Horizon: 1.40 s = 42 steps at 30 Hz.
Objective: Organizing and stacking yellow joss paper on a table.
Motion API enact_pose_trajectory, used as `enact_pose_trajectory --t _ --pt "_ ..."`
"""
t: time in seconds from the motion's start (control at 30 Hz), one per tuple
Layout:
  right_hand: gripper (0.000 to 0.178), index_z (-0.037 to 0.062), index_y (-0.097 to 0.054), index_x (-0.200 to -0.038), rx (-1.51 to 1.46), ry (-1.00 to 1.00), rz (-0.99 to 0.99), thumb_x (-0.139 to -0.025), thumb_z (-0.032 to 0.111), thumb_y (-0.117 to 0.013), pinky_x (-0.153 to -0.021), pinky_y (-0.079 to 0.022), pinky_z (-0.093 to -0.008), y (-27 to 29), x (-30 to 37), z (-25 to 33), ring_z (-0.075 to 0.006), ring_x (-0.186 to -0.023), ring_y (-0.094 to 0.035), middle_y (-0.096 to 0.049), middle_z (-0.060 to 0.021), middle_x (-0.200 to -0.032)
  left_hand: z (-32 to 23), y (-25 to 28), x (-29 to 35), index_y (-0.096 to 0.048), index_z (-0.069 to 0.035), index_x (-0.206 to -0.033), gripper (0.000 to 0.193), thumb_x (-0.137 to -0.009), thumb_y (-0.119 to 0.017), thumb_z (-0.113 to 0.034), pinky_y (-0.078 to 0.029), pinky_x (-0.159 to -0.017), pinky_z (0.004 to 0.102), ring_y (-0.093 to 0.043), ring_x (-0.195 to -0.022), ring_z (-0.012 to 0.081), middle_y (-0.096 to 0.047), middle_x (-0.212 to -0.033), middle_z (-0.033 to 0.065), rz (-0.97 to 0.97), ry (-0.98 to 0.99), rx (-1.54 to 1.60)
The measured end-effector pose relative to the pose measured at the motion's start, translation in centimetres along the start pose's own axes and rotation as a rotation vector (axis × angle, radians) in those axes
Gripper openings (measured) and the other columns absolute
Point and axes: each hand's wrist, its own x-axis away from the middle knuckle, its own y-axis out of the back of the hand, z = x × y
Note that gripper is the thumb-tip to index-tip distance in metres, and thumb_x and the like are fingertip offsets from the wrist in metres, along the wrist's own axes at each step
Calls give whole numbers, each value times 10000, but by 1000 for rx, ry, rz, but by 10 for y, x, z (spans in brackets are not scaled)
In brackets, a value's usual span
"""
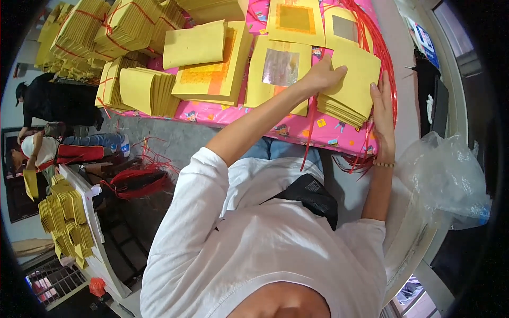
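Left hand (pixel 320 78), grip impossible to tell, tops a yellow paper stack (pixel 350 95); right hand (pixel 384 108), grip wide, lines its side. Uneven pressure could skew it.

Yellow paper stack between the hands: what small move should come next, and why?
I'd probably even up the stack's near edge: its layers look stepped there rather than flush, and both hands are already placed to steady it, the left hand at its upper left and the right hand along its right side.

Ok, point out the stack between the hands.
The plain stack, near right on the pink cover; left hand and right hand flank only it.
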Motion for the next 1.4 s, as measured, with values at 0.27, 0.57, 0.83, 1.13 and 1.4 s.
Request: enact_pose_trajectory --t 0.27,0.57,0.83,1.13,1.4 --pt "387 14 -509 -1257 363 487 -178 -893 117 -593 -1020 -359 -333 -18 6 77 -255 -1198 -484 -524 -142 -1264 -17 83 60 -536 -51 -1223 440 -865 -606 -297 -465 -891 356 -568 -1086 276 -607 -1121 175 -228 -243 -391" --pt "135 4 -624 -983 294 601 272 -853 6 -588 -833 -477 -372 -117 41 112 -306 -930 -613 -634 -147 -968 -27 151 224 -564 -19 -1183 320 -885 -577 -135 -499 -807 337 -621 -939 231 -629 -1056 143 -289 -170 -301" --pt "149 7 -633 -969 241 690 671 -828 17 -586 -803 -475 -373 -186 56 125 -312 -896 -611 -626 -153 -938 -25 302 357 -561 -53 -1188 316 -888 -609 -140 -500 -800 292 -592 -948 131 -634 -1045 47 -974 -239 -236" --pt "116 5 -630 -937 335 689 755 -835 36 -583 -764 -482 -365 -219 63 152 -314 -870 -616 -621 -151 -918 -34 590 535 -454 74 -1206 854 -678 -781 -513 -443 -713 276 -466 -771 144 -489 -896 48 -1939 54 -13" --pt "116 4 -629 -943 410 635 747 -834 26 -598 -763 -479 -358 -244 65 179 -305 -858 -613 -620 -146 -918 -36 695 558 -415 -143 -1381 953 -626 -792 -586 -305 -968 573 -443 -1243 267 -478 -1367 61 -1716 -285 554"
